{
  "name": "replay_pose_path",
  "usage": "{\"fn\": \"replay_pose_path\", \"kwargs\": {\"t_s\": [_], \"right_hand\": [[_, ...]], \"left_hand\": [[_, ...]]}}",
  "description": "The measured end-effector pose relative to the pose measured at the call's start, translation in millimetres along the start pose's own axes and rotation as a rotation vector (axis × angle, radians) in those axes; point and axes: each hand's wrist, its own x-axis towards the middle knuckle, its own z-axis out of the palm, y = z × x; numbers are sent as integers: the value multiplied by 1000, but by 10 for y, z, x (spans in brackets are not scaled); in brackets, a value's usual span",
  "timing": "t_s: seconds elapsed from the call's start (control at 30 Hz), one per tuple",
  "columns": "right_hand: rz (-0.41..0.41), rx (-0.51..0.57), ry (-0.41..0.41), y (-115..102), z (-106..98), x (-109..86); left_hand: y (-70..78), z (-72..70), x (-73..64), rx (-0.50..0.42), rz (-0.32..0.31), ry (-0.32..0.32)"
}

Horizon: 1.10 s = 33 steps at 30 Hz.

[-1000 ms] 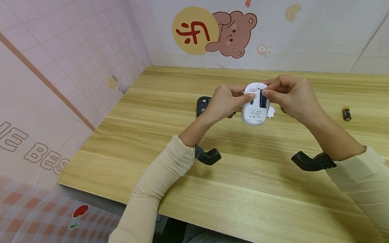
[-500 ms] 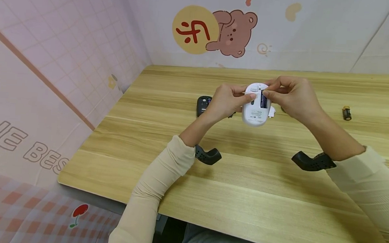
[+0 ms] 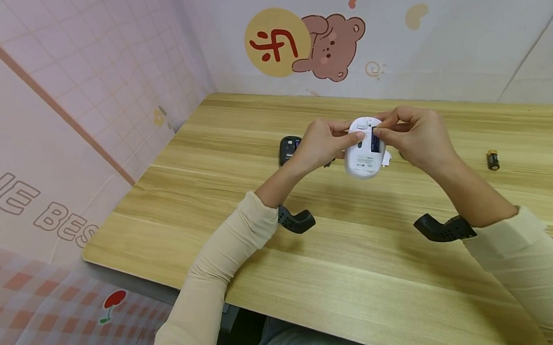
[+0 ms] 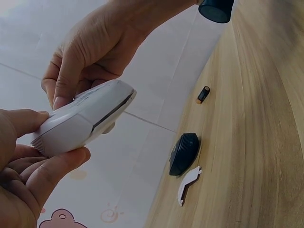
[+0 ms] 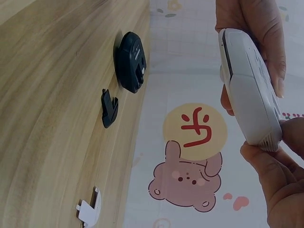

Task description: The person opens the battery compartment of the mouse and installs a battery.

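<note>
A white computer mouse (image 3: 364, 164) is held up above the table with its underside facing me. Its long battery slot is uncovered and holds a dark battery (image 3: 375, 143). My left hand (image 3: 322, 143) grips the mouse's left side, thumb on the underside. On the other side, my right hand (image 3: 416, 138) pinches the upper right edge, its thumb at the top end of the battery. In the left wrist view the right thumb touches the underside of the mouse (image 4: 90, 111). The right fingertips are partly hidden behind the mouse in the head view.
On the wooden table (image 3: 327, 279) lie a black mouse (image 5: 130, 61), a black battery cover (image 5: 109, 109) and a white cover (image 5: 89, 210). Another dark mouse (image 4: 184, 154) is mostly hidden by my right hand in the head view. A loose battery (image 3: 493, 160) lies farther right.
</note>
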Motion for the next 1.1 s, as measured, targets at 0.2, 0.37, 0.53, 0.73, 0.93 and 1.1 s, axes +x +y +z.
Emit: {"fn": "replay_pose_path", "kwargs": {"t_s": [0.2,0.37,0.53,0.73,0.93,1.1], "right_hand": [[-14,-19,21,1,21,-1],[-35,-23,42,14,37,-3],[-30,-19,52,20,37,-9],[-16,-13,55,32,26,-19],[6,-17,15,51,16,-36],[11,-22,7,55,11,-46]], "left_hand": [[-11,13,12,8,15,-2],[-26,21,17,4,10,-3],[-31,22,19,-4,4,-13],[-32,22,22,-26,-10,-29],[-46,25,20,-32,-25,-40],[-47,30,24,-43,-34,-41]]}}
